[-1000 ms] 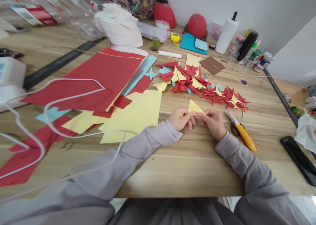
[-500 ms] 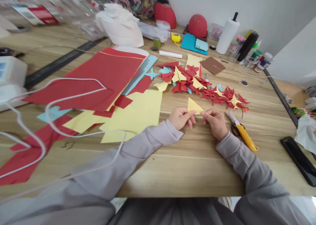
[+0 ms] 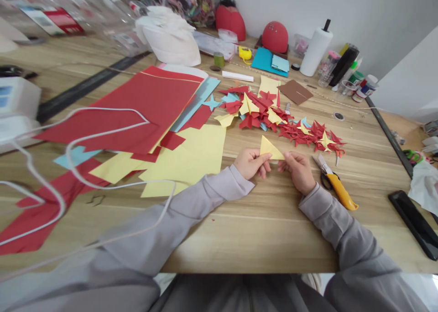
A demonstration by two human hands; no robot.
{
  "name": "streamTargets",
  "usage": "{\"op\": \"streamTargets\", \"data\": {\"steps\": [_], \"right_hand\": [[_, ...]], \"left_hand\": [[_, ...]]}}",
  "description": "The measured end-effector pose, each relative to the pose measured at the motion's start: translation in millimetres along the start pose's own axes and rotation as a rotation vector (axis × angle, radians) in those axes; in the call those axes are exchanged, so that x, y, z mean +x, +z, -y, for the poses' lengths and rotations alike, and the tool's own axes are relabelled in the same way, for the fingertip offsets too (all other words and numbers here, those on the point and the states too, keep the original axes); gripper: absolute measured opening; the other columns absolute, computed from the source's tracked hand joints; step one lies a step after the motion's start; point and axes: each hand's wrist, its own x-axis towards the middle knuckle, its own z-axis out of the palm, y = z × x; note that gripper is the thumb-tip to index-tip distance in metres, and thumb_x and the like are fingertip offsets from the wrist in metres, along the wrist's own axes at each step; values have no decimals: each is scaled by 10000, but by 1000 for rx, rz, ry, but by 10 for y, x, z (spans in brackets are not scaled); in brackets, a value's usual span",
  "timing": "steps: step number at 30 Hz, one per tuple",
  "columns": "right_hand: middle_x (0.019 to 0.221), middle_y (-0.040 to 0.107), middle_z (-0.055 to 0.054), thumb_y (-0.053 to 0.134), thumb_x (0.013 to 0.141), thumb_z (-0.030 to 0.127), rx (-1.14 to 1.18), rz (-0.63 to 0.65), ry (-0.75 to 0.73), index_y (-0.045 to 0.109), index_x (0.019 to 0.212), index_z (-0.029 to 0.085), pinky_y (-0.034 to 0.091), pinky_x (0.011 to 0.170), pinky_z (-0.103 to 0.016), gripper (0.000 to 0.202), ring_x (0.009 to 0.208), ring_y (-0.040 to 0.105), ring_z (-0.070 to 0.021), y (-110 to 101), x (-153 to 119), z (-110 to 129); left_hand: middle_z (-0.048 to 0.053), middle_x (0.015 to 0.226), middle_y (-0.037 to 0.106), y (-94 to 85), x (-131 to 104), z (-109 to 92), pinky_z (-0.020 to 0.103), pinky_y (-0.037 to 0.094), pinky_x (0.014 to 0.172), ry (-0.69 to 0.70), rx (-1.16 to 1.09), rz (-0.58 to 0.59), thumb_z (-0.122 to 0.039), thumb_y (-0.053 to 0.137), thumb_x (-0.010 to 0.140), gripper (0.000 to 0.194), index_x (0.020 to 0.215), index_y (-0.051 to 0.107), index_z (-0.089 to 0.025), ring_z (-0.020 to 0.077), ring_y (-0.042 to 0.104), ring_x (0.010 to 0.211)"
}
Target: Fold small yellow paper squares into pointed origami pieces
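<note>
Between my hands, a little above the table, is a small yellow folded paper triangle (image 3: 270,148). My left hand (image 3: 252,163) pinches its lower left part, thumb on top. At its right corner, the thumb and fingers of my right hand (image 3: 297,169) are closed on the paper tip. Just beyond lies a heap of folded red paper stars (image 3: 262,109) mixed with yellow and light blue ones. To the right of my right hand rest scissors with dark handles (image 3: 325,180) and an orange-handled cutter (image 3: 342,193), partly overlapping.
Red paper sheets (image 3: 137,106) and yellow paper (image 3: 191,161) cover the left side, with a white cable (image 3: 112,187) across them. A black phone (image 3: 412,221) lies at the right. A white roll (image 3: 316,52), bottles and red domes (image 3: 274,37) stand at the back.
My right hand's thumb has slid slightly outward to the triangle's right tip. My left hand keeps the same grip, and the view has shifted very slightly.
</note>
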Motion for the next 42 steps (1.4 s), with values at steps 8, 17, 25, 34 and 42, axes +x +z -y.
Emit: {"op": "streamTargets", "data": {"steps": [8, 17, 25, 34, 42], "right_hand": [[523, 561, 14, 679, 621, 472, -123, 109, -32, 558, 592, 158, 394, 484, -223, 337, 476, 482, -85, 22, -35, 51], [554, 549, 23, 674, 624, 478, -103, 209, -6, 551, 638, 163, 404, 494, -220, 339, 496, 486, -83, 3, -31, 69], [502, 525, 38, 675, 625, 477, -42, 202, -2, 513, 596, 168, 349, 471, -212, 350, 453, 445, -73, -8, -34, 76], [462, 467, 59, 710, 600, 403, -7, 128, 13, 484, 548, 168, 275, 430, -211, 330, 416, 393, -64, -21, -15, 46], [431, 485, 61, 707, 618, 334, 61, 100, 5, 491, 547, 168, 241, 423, -211, 281, 393, 372, -57, -42, -4, -7]], "left_hand": [[20, 483, 585, 16, -19, 18, 166, 361, 343, 13, 54, 84, -353, 583, 745, 317, 560, 551, -97, 73, 516, 343], [-3, 469, 564, -47, 20, -6, 171, 359, 343, 26, 11, 183, -395, 688, 631, 338, 560, 524, -109, 73, 509, 348], [-25, 414, 526, -37, 12, -51, 189, 367, 354, 77, -26, 238, -400, 665, 655, 344, 545, 491, -124, 71, 477, 322], [-22, 409, 540, -8, 3, -67, 180, 348, 321, 43, 3, 91, -383, 724, 582, 337, 561, 521, -115, 65, 459, 301], [-47, 332, 486, -8, 8, -18, 165, 258, 303, 76, 15, 20, -399, 722, 578, 411, 474, 411, -152, 46, 397, 260]]}}
